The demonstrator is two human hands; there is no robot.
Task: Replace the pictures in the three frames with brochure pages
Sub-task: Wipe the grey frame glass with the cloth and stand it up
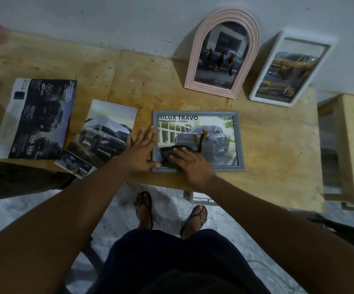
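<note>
Pressing crumpled dark cloth (169, 152) on glass, right hand (190, 164) lay fingers spread; left hand (142, 149) flat, fingers straight, at left rim of grey rectangular frame (240, 141) on wooden table (278, 158); frame held truck page (214, 128). Far right: pink arched frame (193, 64), white frame (271, 102), pages inside

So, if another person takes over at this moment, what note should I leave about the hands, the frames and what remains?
Left hand: open, flat against the left edge of the grey frame.
Right hand: open, pressing a dark cloth on the glass.
The grey frame lies flat on the table and holds a truck page. The pink arched frame and the white frame lean on the wall, each showing a car page.
Two loose brochure pages lie at the table's left.
Done: all three frames seem refilled.
Left: probably finish wiping the grey frame, then stand it up.
</note>
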